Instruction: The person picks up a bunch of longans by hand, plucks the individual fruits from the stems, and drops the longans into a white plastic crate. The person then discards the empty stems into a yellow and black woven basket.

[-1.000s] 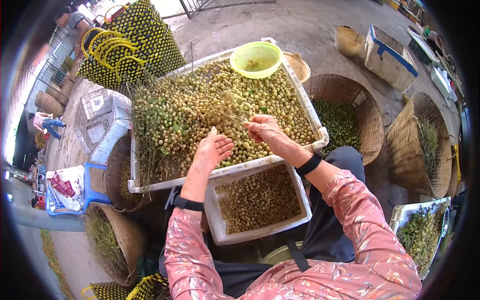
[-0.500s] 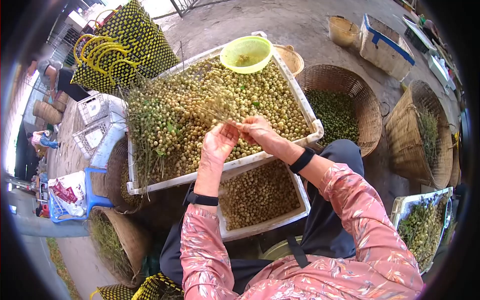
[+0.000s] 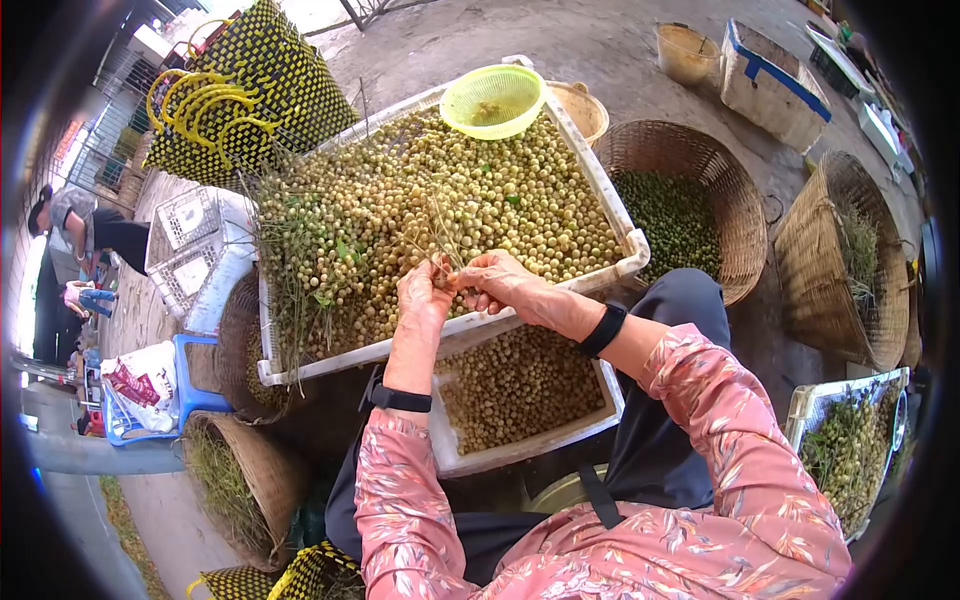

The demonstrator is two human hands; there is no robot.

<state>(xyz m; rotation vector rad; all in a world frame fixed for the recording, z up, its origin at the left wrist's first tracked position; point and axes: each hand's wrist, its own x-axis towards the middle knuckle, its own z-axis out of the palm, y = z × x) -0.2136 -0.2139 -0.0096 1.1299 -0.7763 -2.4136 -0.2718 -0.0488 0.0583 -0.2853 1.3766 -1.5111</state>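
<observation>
Left hand [image 3: 427, 290] and right hand [image 3: 505, 286], together at the centre of the frame, fingers pinching a stemmed sprig [image 3: 440, 235] above the fruit-filled white tray [image 3: 612, 195]; white bin of round fruit [image 3: 448, 420] below; green mesh colander [image 3: 493, 120] at the tray's upper edge

Two hands, a left hand [image 3: 425, 290] and a right hand [image 3: 500, 284], hold one bunch of stems [image 3: 442, 240]. There are two wristbands [image 3: 603, 331], one large tray [image 3: 628, 240], one yellow-green strainer [image 3: 492, 103] and one white box [image 3: 592, 425] below. Around them stand four nearby wicker baskets [image 3: 738, 215] — two on each side — plus one blue-rimmed box [image 3: 770, 90], one blue stool [image 3: 190, 385] and one white bag [image 3: 155, 385]. At least two other people [image 3: 75, 225] show at left. The round fruits [image 3: 520, 235] — far too many — defy an exact count, and the overlapping black-and-yellow woven bags [image 3: 300, 85] cannot be told apart.
</observation>
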